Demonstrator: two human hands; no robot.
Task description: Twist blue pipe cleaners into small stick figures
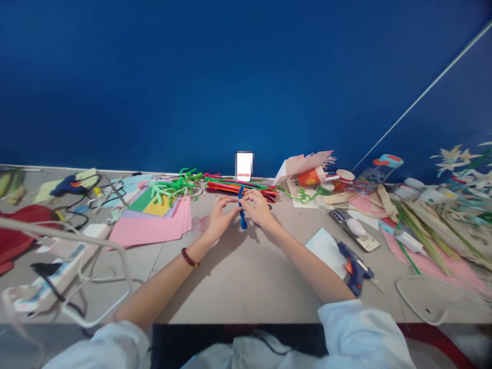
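**A:** What do we see closest to us?

**B:** We see two bare forearms reaching out over a beige tabletop (246,287). A dark red bead bracelet (188,258) circles the left wrist. Both elbows sit low and wide, and the wrists angle inward so the hands meet.

**A:** And the hands?

**B:** Our left hand (220,219) and right hand (260,210) are both closed in a pinch, fingers curled, with the fingertips pressed on a blue pipe cleaner (243,221). Its twisted length hangs upright between them, and its lower end dangles free above the tabletop.

**A:** Let's use that pipe cleaner as our landmark. What lies around it?

**B:** Just right of it and nearer us, we find a white paper sheet (326,251) touching a blue hot glue gun (353,269). Left of it lies a stack of pink card (149,229), with green pipe cleaners (175,187) heaped beyond the stack.

**A:** Straight past it?

**B:** Directly behind it lies a bundle of multicoloured pipe cleaners (242,189). Farther right of it we see a phone (354,230) and a red paper cup (311,176). Far to the right, we make out artificial lilies (453,160). A deep blue wall (246,77) rises behind everything.
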